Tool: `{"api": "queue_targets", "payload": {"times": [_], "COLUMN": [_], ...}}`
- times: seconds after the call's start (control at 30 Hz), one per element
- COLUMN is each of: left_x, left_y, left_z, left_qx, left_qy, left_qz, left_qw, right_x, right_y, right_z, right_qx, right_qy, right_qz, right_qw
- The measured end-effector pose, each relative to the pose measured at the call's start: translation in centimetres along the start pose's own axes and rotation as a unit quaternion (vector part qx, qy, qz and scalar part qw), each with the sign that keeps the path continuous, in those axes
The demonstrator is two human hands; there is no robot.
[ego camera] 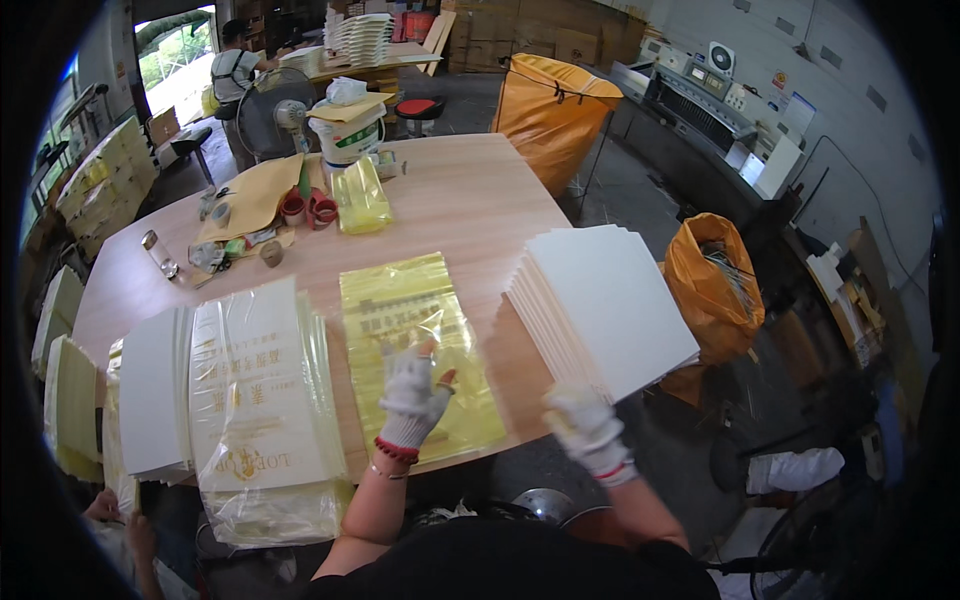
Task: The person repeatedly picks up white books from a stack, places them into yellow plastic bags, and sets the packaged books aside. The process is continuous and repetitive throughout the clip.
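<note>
My left hand, in a white knit glove with some fingertips bare, rests over a yellow printed plastic bag lying flat on the wooden table. Its thumb and fingers are spread. My right hand, gloved and blurred, is at the near corner of a stack of white paper that stands in offset bundles; whether it grips a sheet cannot be told. Left of the yellow bag lies a pile of paper packs in clear printed plastic bags, beside more white paper.
On the table stand red tape dispensers, folded yellow bags, a white bucket and a glass bottle. Orange sacks stand to the right. A co-worker's hands are at the lower left; another person works behind a fan.
</note>
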State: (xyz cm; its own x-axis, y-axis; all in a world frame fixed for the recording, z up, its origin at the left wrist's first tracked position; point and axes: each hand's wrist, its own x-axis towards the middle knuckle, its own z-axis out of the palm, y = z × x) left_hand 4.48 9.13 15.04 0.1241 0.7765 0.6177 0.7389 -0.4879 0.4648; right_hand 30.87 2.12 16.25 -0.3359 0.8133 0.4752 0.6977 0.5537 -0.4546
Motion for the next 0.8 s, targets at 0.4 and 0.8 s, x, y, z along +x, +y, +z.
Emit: {"api": "queue_targets", "payload": {"times": [0.4,0.8], "left_x": [-5.3,-10.0], "left_y": [9.6,9.9], "left_z": [4.8,2.1], "left_qx": [-0.635,-0.304], "left_qy": [-0.328,-0.296], "left_qz": [-0.262,-0.077], "left_qw": [0.649,0.902], "right_x": [-1.8,-13.1], "right_y": [4.1,4.0], "right_z": [-9.4,0.0], "right_qx": [-0.307,0.784], "right_qy": [0.090,0.054], "right_qz": [-0.040,0.168], "right_qw": [0.947,0.595]}}
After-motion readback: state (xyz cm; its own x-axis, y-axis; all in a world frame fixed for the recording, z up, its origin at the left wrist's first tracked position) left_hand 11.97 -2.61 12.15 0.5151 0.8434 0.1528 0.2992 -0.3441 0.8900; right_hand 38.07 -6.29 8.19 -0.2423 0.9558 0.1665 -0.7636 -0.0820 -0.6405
